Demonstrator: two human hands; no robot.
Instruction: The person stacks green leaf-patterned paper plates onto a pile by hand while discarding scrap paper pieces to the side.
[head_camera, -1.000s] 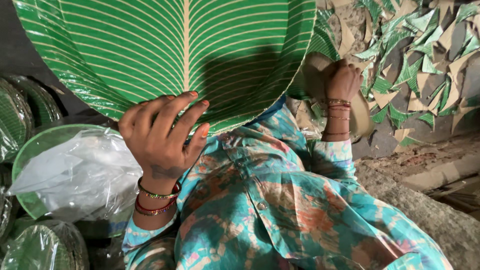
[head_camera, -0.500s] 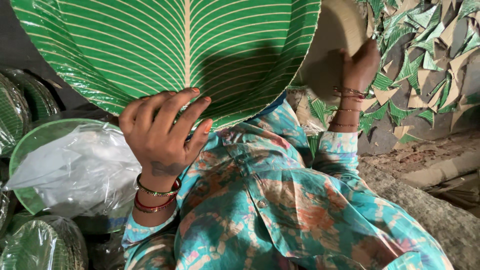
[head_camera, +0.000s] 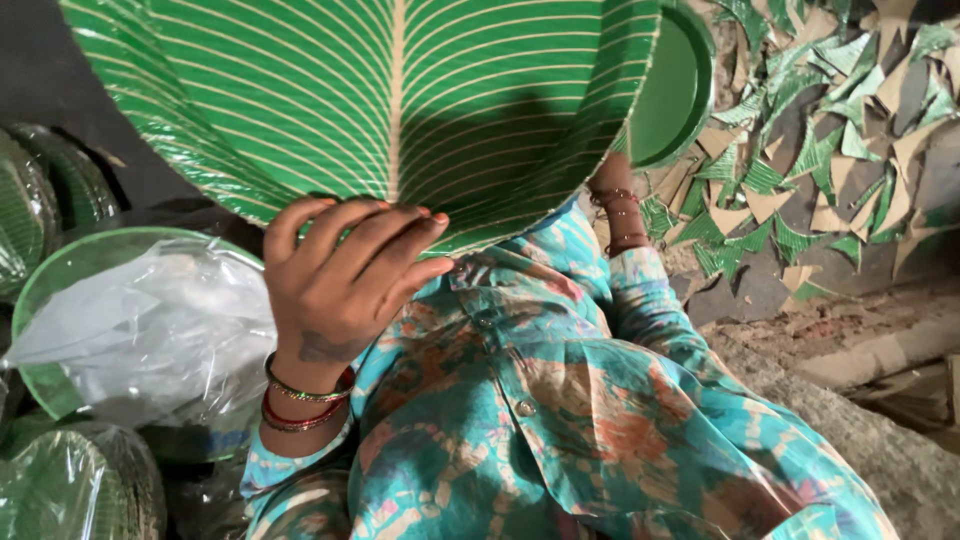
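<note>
A large round paper plate (head_camera: 400, 100) printed with green and white leaf stripes fills the top of the view. My left hand (head_camera: 340, 280) grips its near rim, fingers curled over the edge, with bangles on the wrist. A second, plain green plate (head_camera: 675, 90) stands upright just right of the striped one. My right hand (head_camera: 608, 182) holds it from below. That hand is mostly hidden behind the striped plate's rim, so only the bangled wrist shows.
A green plate stack with a crumpled clear plastic bag (head_camera: 150, 330) on it lies at the left, beside more wrapped plate stacks (head_camera: 60, 490). Green and tan paper offcuts (head_camera: 830, 150) litter the ground at the right. My patterned teal clothing (head_camera: 560, 400) fills the lower middle.
My right hand rose from the offcut pile, bringing a plate up beside the striped one; its green face now shows. My left hand kept its grip on the striped plate.
</note>
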